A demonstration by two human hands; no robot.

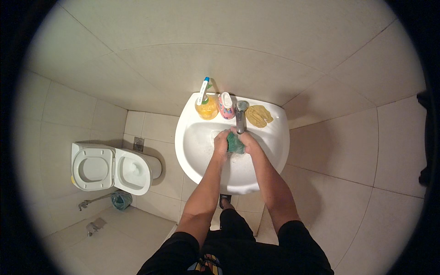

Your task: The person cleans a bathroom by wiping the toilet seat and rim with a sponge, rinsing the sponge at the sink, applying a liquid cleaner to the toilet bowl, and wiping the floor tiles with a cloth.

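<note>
Over the basin of a white sink [192, 156], just below the chrome faucet [240, 117], both hands grip a wet green scouring pad [235, 144]. My left hand [221, 142] closes round its left side, and my right hand [249, 142] round its right side near the spout. Whitish suds or water show in the basin beneath. The fingertips are partly hidden by the pad and the faucet.
Along the sink's back ledge stand a yellow bottle [207, 109] with a white and blue toothbrush-like item [203, 91], a pink patterned container [226, 107] and a crumpled mustard cloth [259, 116]. A toilet [151, 165] and small bin [121, 200] are left.
</note>
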